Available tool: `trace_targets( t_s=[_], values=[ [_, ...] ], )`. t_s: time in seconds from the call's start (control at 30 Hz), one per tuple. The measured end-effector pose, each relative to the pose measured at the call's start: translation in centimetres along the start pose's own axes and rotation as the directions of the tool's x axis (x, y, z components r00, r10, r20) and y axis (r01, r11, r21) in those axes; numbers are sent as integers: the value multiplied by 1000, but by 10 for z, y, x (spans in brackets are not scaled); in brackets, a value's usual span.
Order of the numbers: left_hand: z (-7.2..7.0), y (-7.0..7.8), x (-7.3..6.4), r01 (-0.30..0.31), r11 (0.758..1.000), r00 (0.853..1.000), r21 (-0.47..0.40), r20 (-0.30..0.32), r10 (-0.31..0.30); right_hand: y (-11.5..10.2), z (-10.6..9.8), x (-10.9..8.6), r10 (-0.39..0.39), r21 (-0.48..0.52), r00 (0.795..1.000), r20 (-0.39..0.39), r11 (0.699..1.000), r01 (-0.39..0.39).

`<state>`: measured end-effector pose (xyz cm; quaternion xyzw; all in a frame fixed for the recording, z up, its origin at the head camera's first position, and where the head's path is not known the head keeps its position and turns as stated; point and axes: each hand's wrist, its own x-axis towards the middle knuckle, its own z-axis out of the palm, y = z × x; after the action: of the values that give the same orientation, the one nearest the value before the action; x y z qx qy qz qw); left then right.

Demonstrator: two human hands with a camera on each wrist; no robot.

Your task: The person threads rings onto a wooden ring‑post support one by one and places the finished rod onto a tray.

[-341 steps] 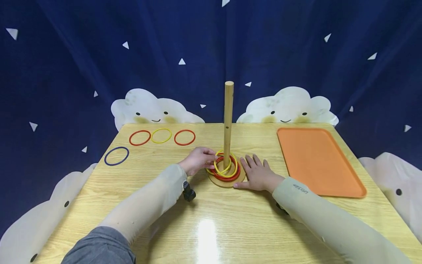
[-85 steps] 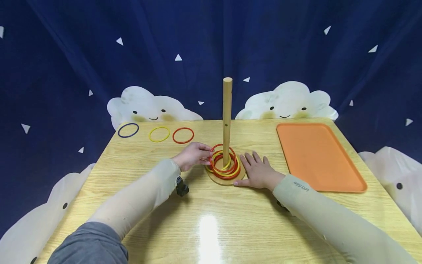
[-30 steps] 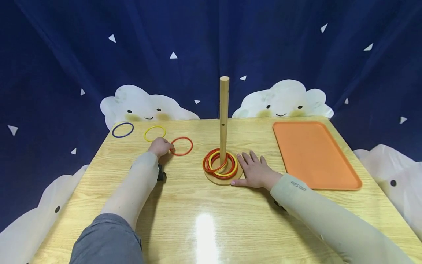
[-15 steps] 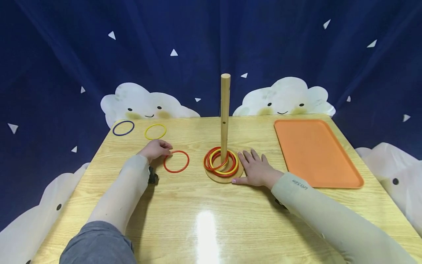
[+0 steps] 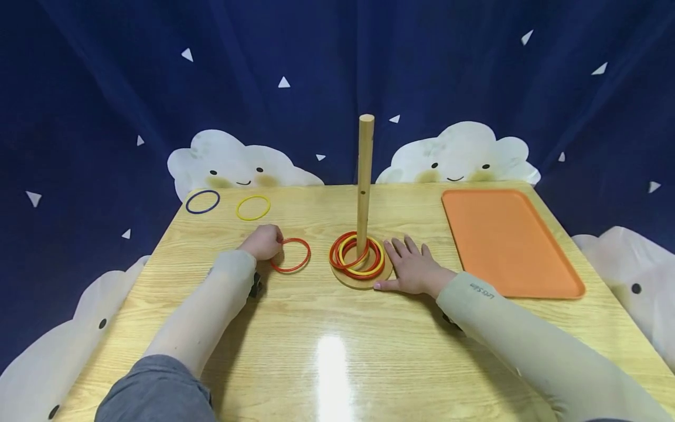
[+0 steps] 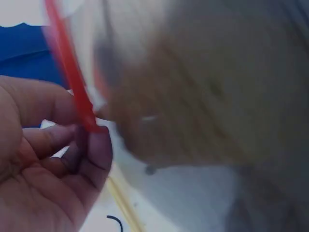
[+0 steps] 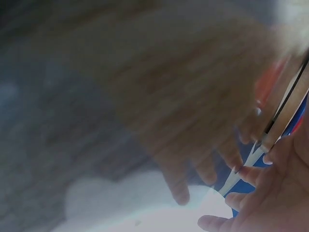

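Observation:
My left hand (image 5: 262,242) pinches the left edge of a red ring (image 5: 309,254) over the table, left of the post. In the left wrist view, thumb and fingers close on this red ring (image 6: 72,67). The wooden post (image 5: 364,176) stands upright on a round wooden base (image 5: 364,285). Several red and yellow rings (image 5: 381,271) lie loosely stacked around the foot of the post. My right hand (image 5: 415,271) rests flat with spread fingers at the right edge of the base. The right wrist view shows the right hand's extended fingers (image 7: 246,198).
A blue ring (image 5: 203,212) and a yellow ring (image 5: 253,219) lie at the back left of the wooden table (image 5: 285,340). On the right lies an orange tray (image 5: 506,240). A dark blue curtain (image 5: 327,70) hangs behind the table.
Earlier the left hand held a yellow, then a red ring at the post; both now lie around it. It then took another red ring from the back left and drew it nearer. Blue ring moved back.

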<state>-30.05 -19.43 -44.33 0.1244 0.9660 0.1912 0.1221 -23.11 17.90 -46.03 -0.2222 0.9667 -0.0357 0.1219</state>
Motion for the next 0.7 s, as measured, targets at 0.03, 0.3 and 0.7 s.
trace_targets(
  t_s=[0.03,0.3,0.7],
  values=[
    [-1,2,-1,2,1000,1000,-2,-6,-2,0,0,0,-1,-2,1000,-2,1000,1],
    [-37,21,-11,-30,900,993,-435,-114,-22,-1,0,0,0,4,1000,7,1000,0],
    [-134,122,-51,-475,-17,872,-880,-473,127,1,2,1,2,4,1000,-8,1000,-2]
  ],
)
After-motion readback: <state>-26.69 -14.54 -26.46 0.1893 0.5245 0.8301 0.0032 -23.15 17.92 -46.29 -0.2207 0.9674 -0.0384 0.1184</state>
